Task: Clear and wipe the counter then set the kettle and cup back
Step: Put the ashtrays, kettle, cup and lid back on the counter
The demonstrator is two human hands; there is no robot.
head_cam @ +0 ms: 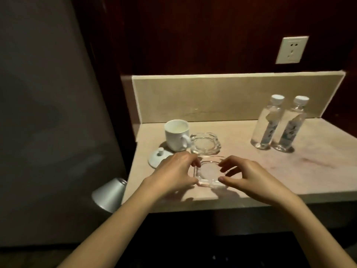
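Observation:
A white cup (176,137) stands open at the back left of the beige counter (270,171), handle turned right. Its white lid (157,158) lies in front of it, partly under my left hand (174,174). A square clear glass ashtray (209,174) sits near the counter's front edge. My left hand grips its left side with curled fingers, and my right hand (247,176) grips its right side, thumb at the near corner. No kettle shows on the counter.
A second clear glass ashtray (205,144) sits just right of the cup. Two clear water bottles (267,123) (290,124) stand at the back right. A silver cone-shaped object (109,194) is below the counter's left edge. A wall socket (291,49) is above.

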